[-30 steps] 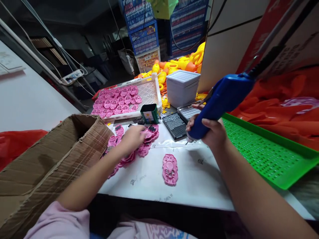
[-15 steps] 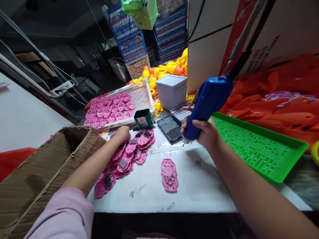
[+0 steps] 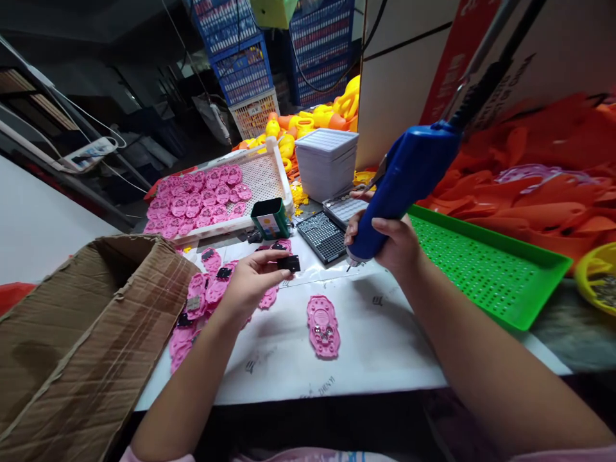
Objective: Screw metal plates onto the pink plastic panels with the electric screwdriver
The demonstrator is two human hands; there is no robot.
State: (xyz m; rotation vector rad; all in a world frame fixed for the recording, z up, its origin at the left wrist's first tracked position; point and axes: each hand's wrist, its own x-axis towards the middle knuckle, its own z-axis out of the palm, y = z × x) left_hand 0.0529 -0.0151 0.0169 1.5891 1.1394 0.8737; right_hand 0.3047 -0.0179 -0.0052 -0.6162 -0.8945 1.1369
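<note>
My left hand pinches a small black plastic cover between thumb and fingers, above the white sheet. Under and behind that wrist lies a heap of pink plastic casings, some with black or grey parts on them. My right hand is wrapped round a blue electric screwdriver, its bit pointing down and its cord rising to the upper right. One pink casing lies by itself on the sheet between my forearms, with shiny metal bits in its lower half.
A black screw tray lies behind the screwdriver, near a green tin and stacked white trays. A white crate holds pink pieces. A cardboard box stands left, a green perforated tray right, beside a yellow bowl.
My left hand has come away from the pink heap toward the middle, now with the black cover in its fingers. My right hand still holds the screwdriver. The view has shifted slightly.
</note>
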